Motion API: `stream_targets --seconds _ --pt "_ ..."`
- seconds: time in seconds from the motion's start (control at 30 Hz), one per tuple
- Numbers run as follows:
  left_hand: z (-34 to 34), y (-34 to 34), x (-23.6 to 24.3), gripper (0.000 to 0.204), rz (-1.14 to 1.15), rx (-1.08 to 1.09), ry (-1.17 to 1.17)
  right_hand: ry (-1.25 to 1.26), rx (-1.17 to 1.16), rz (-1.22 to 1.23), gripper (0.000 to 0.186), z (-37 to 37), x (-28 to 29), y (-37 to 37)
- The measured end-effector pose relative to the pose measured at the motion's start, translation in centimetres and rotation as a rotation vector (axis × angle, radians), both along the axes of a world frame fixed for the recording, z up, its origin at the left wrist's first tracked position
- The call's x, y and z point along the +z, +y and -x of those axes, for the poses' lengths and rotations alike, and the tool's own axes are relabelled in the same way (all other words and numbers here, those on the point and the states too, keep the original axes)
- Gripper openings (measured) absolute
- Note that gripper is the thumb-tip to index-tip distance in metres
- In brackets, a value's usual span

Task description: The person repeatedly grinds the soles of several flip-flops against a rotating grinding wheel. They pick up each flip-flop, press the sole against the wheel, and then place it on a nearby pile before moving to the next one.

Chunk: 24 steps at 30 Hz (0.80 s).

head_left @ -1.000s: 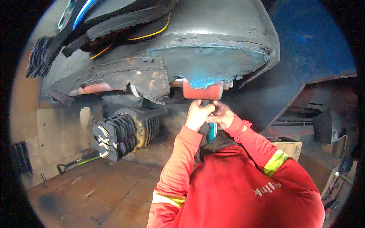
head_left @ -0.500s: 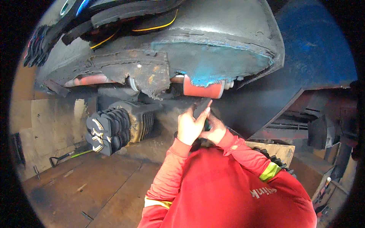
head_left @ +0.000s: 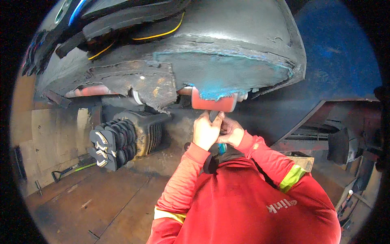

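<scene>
Both my hands are closed around a dark flip-flop (head_left: 213,115), mostly hidden by my fingers. My left hand (head_left: 206,131) grips it from the left, thumb on top. From the right, my right hand (head_left: 232,131) holds its other side, fingers curled. The flip-flop's far end is at the lower edge of a red-orange sanding drum (head_left: 211,104); whether they touch I cannot tell. Below my hands, a teal part (head_left: 222,148) shows close to my shirt. Above the drum hangs the ragged, blue-stained edge of a dusty grey machine hood (head_left: 239,67).
More dark flip-flops with yellow edging (head_left: 158,34) lie on top of the hood. At the left, a stack of black flip-flops with pale straps (head_left: 106,148) sits by a ribbed motor casing (head_left: 152,134). A blue panel (head_left: 341,57) rises at the right, with a wooden box (head_left: 302,163) below.
My hands and the flip-flop have come slightly lower and straighter under the drum. The teal part below my hands shows more now. The whole view has shifted a little.
</scene>
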<state>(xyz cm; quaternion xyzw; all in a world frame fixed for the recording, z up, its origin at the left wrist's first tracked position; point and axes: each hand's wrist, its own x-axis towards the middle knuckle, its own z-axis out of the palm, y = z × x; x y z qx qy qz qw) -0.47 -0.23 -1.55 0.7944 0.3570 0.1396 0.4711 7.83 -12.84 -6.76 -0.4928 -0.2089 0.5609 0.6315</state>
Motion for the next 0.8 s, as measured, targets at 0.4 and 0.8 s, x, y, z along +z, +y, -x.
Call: stream_targets --seconds 0.4,0.8 --pt "3.5 -1.8 -0.7 0.046 0.370 0.015 -0.365 -0.920 0.009 -0.012 0.085 1.9 4.4 -2.0" --pt "2.3 0.5 3.5 0.028 -0.135 -0.096 -0.102 -0.826 0.155 0.446 0.085 3.5 4.3 -0.7"
